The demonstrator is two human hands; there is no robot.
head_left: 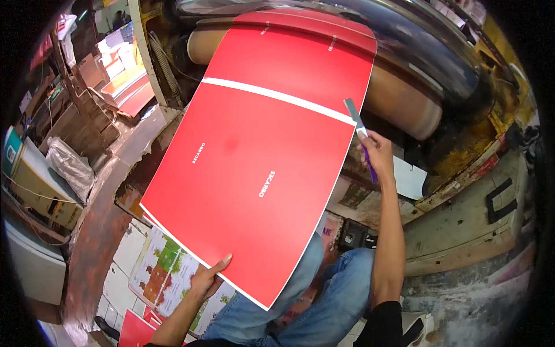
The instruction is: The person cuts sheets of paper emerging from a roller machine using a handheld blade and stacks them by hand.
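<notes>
Metal roller [422, 46]: largest hazard; were it to turn, fingers or a skewed sheet could be drawn in; red sheet [243, 173]: slopes from the roller toward the knees [350, 269]; right hand [380, 151]: closed round the purple-handled knife [370, 168] beside the sheet's edge; left hand [209, 280]: pinching the lower edge, where slack could crease it; blade [351, 110]: exposed; a slip could nick print or skin.
</notes>
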